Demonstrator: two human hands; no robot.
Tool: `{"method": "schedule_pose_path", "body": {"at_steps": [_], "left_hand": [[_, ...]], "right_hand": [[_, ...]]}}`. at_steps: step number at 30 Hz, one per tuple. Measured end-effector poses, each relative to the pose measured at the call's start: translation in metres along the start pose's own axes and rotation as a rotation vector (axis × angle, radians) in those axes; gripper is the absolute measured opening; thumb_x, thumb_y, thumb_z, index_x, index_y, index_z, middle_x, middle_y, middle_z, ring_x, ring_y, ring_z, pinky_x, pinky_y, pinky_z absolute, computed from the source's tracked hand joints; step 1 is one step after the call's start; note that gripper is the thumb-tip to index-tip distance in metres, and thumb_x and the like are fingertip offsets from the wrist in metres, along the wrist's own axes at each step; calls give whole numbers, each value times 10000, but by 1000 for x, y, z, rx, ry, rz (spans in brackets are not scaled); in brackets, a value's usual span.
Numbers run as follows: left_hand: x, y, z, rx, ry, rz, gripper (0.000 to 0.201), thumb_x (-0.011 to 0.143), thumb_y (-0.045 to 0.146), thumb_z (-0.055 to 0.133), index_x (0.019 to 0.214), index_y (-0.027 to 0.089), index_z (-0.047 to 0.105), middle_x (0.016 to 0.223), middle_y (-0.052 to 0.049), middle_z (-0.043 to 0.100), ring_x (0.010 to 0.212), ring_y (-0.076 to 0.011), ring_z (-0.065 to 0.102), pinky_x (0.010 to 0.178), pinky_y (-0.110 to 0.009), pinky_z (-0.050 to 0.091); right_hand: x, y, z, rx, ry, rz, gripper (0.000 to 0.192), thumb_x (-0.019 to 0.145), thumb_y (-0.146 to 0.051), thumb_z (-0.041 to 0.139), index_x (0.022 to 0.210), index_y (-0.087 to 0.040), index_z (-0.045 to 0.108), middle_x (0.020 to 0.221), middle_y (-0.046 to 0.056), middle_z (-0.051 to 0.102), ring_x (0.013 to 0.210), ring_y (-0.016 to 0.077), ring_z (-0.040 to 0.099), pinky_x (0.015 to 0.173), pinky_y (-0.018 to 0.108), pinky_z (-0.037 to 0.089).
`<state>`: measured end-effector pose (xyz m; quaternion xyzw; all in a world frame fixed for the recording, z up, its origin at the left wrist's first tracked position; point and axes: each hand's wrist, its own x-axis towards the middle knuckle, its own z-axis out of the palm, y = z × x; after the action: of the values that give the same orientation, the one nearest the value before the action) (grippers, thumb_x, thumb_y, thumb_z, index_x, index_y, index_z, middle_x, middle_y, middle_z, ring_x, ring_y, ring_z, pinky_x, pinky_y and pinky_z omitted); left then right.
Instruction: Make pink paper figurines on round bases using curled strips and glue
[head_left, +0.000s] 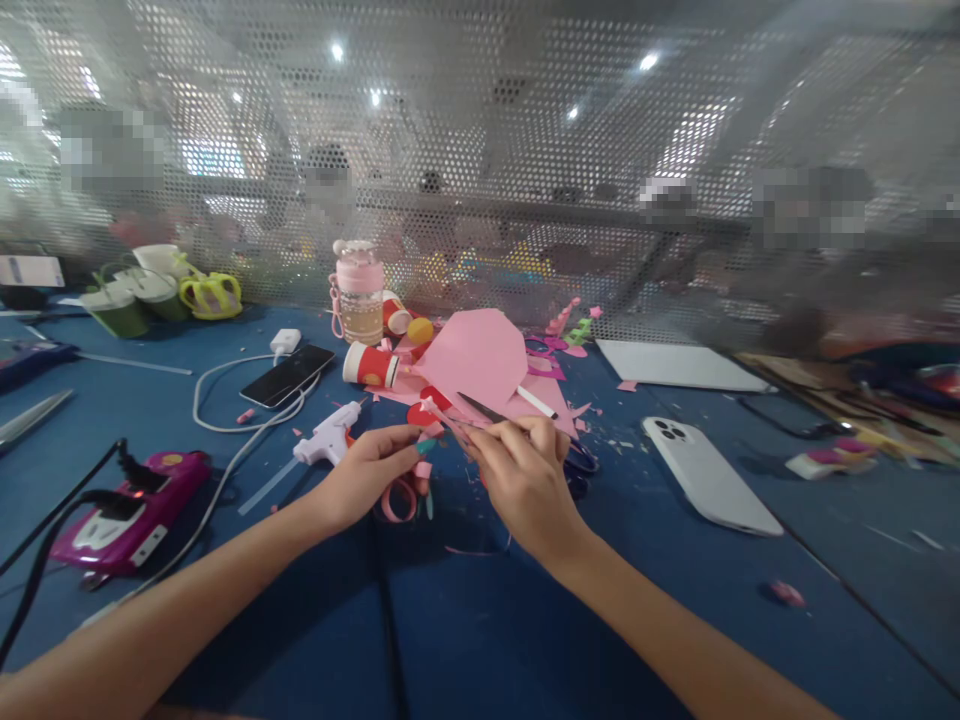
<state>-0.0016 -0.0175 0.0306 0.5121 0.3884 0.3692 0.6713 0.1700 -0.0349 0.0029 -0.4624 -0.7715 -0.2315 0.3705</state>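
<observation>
Your left hand [367, 475] sits just left of the frame's centre, fingers pinched narrow on a thin pink paper strip [442, 415] that runs up and to the right from its fingertips. Your right hand [525, 480] is just beside it at centre, closed around the handles of a pair of scissors [487, 410]; the dark blades point up and to the left, close to the strip. Whether the blades touch the paper cannot be told. A curl of pink paper [397, 500] hangs below your left hand, above the blue bench [525, 640].

Just above your hands lies a large pink paper sheet [476, 355], with small scraps scattered around it. To its left a red paper cup [371, 365] lies on its side, and behind that stands a pink bottle [358, 295]. A white glue gun [330, 435] rests just left of your left hand. Further left a black phone [289, 375] lies with a white cable [225, 410] looping by it, and a magenta device [135, 510] sits at the lower left. To the right of your hands a white phone [709, 475] lies face down. A perforated screen [480, 150] fills the upper frame.
</observation>
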Motion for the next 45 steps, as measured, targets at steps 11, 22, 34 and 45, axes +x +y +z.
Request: {"method": "schedule_pose_path", "body": {"at_steps": [11, 22, 34, 45], "left_hand": [[1, 1, 1, -116, 38, -16, 307, 596, 282, 698, 839, 110, 625, 491, 33, 549, 434, -66, 517, 425, -164, 392], [0, 0, 1, -163, 63, -37, 385, 550, 288, 732, 878, 115, 630, 501, 31, 557, 445, -80, 531, 444, -180, 406], [-1, -1, 0, -157, 41, -32, 450, 573, 305, 724, 968, 112, 624, 507, 27, 563, 446, -71, 529, 434, -157, 401], [0, -3, -3, -158, 17, -15, 560, 555, 351, 740, 1031, 93, 598, 508, 25, 568, 453, -71, 531, 445, -158, 420]], "right_hand": [[0, -3, -4, -4, -25, -22, 230, 847, -201, 467, 993, -163, 640, 728, 75, 619, 785, 203, 402, 675, 341, 301], [-1, -5, -2, -12, 2, -27, 247, 849, -189, 468, 1037, -148, 623, 707, 68, 632, 754, 203, 408, 651, 343, 280], [0, -5, -3, -19, 17, -26, 255, 833, -185, 492, 1044, -127, 622, 692, 70, 621, 754, 202, 400, 664, 341, 283], [0, -6, -3, -69, 15, -46, 273, 832, -168, 492, 1069, -119, 617, 701, 74, 610, 753, 194, 375, 678, 326, 265]]}}
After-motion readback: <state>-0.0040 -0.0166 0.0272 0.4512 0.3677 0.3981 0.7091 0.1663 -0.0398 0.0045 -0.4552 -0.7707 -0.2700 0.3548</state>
